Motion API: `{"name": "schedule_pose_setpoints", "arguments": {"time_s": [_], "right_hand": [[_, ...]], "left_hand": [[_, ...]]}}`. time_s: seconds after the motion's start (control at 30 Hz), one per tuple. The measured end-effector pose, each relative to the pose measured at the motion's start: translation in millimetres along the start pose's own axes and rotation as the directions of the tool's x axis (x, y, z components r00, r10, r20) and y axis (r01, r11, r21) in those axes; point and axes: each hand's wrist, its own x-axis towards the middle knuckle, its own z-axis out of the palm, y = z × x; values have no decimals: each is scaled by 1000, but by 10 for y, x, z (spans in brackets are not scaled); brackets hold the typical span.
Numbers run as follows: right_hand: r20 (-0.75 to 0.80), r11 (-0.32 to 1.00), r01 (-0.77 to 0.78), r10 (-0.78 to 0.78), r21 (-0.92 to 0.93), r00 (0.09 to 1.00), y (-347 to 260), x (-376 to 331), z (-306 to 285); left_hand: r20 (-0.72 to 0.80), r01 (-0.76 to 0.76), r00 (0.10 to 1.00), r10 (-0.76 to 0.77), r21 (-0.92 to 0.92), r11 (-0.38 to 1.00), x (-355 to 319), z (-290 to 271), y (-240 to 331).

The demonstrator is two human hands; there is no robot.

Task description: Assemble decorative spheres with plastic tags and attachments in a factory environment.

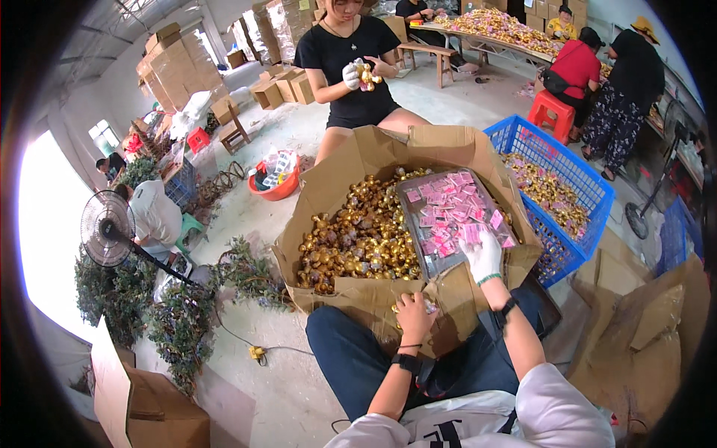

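One hand (484, 256) over tray rim (411, 226)

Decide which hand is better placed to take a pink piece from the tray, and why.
Probably the right hand: it is right at the pink pieces on the tray. The left hand is outside the tray and seems to hold a small gold piece.

Small pink cards (446, 203) — loosely scattered across a grey tray (442, 263), shiny gold ornaments (358, 239) — heaped beside it
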Motion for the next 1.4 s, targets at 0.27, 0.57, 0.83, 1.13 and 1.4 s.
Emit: {"name": "schedule_pose_setpoints", "arguments": {"time_s": [0.27, 0.57, 0.83, 1.13, 1.4], "right_hand": [[-163, 969, -232, 244, 86, 956, -388, -1662, -827], [91, 805, -518, 515, 289, 852, -511, -2029, -232], [439, 565, -718, 569, 407, 696, -364, -2049, -558], [347, 672, -737, 677, 69, 649, -270, -1999, -764], [27, 878, -475, 475, 57, 880, 67, -1697, -993]], "left_hand": [[-59, 32, 998, -28, 78, 996, -58, 104, 146], [-111, -64, 992, 58, -50, 997, -131, 129, 24], [-96, -178, 980, 175, -27, 984, -255, 144, -54], [174, -139, 971, 166, -156, 978, -597, -242, -27], [432, -138, 874, 225, -224, 965, -885, -732, -185]]}}
